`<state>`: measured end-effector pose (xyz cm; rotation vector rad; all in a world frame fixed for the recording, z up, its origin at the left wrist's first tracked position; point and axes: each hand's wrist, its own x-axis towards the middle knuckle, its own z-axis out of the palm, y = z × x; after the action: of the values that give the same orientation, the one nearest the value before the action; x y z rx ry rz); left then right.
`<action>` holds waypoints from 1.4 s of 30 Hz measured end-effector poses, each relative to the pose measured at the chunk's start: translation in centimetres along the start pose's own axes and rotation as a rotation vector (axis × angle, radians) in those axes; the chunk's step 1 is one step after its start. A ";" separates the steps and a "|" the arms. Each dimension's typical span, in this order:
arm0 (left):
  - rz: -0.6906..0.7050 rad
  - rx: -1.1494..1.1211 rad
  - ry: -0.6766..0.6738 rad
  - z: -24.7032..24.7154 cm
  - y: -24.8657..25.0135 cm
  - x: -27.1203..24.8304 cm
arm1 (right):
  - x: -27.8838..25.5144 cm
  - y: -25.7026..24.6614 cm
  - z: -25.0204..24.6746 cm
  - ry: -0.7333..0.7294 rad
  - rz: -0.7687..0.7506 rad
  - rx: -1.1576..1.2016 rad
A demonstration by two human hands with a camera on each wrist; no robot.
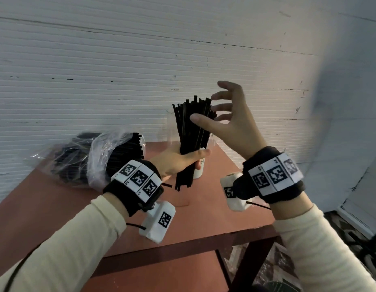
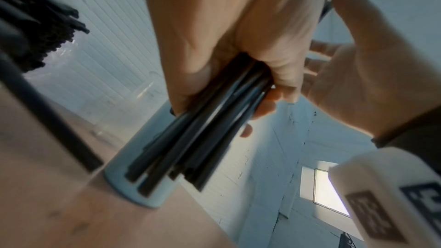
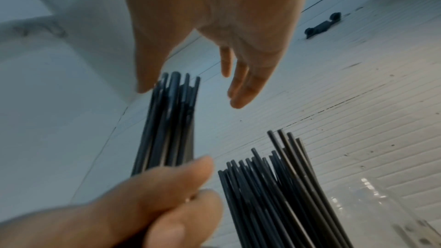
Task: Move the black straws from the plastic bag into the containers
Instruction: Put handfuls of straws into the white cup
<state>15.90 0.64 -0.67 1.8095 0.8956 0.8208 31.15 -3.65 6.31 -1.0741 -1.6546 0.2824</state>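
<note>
My left hand (image 1: 178, 161) grips a bundle of black straws (image 1: 193, 131) around its lower half, holding it nearly upright above the red table (image 1: 214, 218). My right hand (image 1: 231, 121) hovers just beside the bundle's top ends, fingers spread and loose, holding nothing; the thumb lies in front of the straws. A white container (image 1: 198, 170) stands just behind the bundle. The plastic bag (image 1: 94, 157), with more straws inside, lies to my left on the table
</note>
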 end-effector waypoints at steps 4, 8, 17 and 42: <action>0.023 0.131 -0.238 -0.4 1.4 -0.4 | 0.0 -0.1 -1.0 -0.317 0.037 -0.051; -0.007 0.206 -0.314 0.2 1.2 -0.3 | 0.0 0.2 0.1 -0.532 0.046 -0.012; 0.227 0.018 0.296 0.5 1.5 0.8 | 4.2 0.4 -1.9 -0.087 -0.005 0.183; -0.074 0.170 0.151 -2.8 -2.2 6.7 | 9.7 4.6 0.9 -0.153 0.001 -0.055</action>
<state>16.51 8.19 -0.69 1.8657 1.1529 0.8643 32.68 6.63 9.23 -1.1174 -1.8071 0.3276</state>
